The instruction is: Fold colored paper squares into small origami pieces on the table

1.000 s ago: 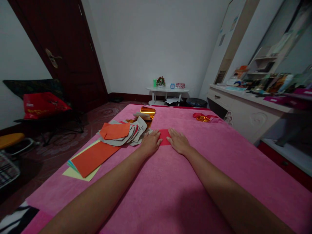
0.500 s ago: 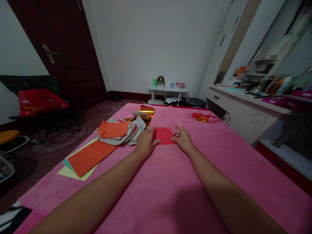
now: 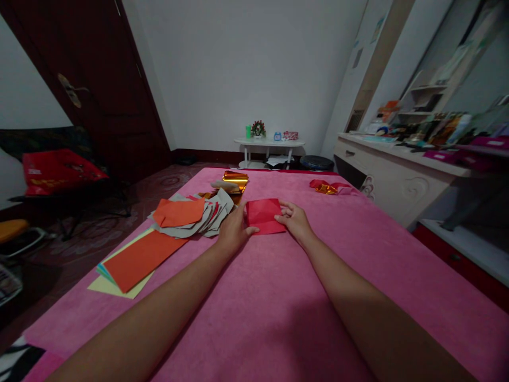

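Observation:
A red sheet of paper (image 3: 264, 215) is held between my two hands over the pink-covered table, its far edge tipped up a little. My left hand (image 3: 235, 225) grips the sheet's left side, thumb along the lower corner and the other fingers mostly out of sight. At the right edge, my right hand (image 3: 293, 219) pinches the paper between thumb and curled fingers. Close beside my left hand lies a loose pile of grey-backed paper pieces (image 3: 212, 217), with an orange paper piece (image 3: 178, 212) on top.
Orange paper (image 3: 143, 260) over yellow and blue sheets lies at the table's left. Shiny gold foil (image 3: 237, 180) sits behind the pile. Crumpled red and gold scraps (image 3: 326, 188) lie far right. A white dresser (image 3: 393, 159) flanks the table's right side.
The red paper has come up off the cloth, its far edge now higher and more of its face showing. My right thumb has moved onto it. The view has shifted slightly.

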Demonstrator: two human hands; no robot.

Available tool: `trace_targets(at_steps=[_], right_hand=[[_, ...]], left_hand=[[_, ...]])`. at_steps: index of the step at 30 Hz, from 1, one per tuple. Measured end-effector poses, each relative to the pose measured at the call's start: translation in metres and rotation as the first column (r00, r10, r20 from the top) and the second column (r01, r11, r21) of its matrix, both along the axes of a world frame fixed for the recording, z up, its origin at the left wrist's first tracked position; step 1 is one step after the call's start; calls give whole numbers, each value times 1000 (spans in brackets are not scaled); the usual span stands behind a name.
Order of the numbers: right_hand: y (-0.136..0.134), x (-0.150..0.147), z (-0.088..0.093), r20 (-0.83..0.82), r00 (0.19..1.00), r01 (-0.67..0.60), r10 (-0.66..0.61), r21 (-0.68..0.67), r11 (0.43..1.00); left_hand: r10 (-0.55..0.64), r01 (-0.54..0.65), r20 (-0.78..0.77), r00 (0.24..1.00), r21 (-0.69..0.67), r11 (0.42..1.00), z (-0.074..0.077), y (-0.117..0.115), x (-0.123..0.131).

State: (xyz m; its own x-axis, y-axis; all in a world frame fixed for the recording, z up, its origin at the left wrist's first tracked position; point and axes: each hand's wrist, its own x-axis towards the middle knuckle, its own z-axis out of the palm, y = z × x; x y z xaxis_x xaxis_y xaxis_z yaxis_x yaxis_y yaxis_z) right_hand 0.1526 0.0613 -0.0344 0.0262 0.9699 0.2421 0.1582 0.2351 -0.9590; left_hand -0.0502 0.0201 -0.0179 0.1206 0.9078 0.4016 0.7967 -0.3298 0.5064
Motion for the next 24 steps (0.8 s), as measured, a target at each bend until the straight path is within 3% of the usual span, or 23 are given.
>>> trace_targets(at_steps=[4, 9, 13, 19, 24], right_hand=[[-8, 3, 5, -112, 993, -39, 38, -6, 999], [-14, 3, 10, -179, 982, -55, 53, -9, 998], [-17, 2, 14, -202, 978, -53, 48, -16, 998], [-27, -1, 19, -217, 957, -213, 194, -70, 975], [-40, -2, 30, -227, 925, -327, 304, -71, 942]], left_hand=[[-65, 71, 114, 991, -43, 997, 1, 0, -1], [-142, 136, 346, 927, 43, 990, -2, 5, -3], [-165, 165, 569, 806, 53, 985, -3, 8, -2], [-169, 201, 840, 515, 73, 977, 2, 7, 0], [-207, 227, 856, 474, 108, 968, 4, 6, -1]])
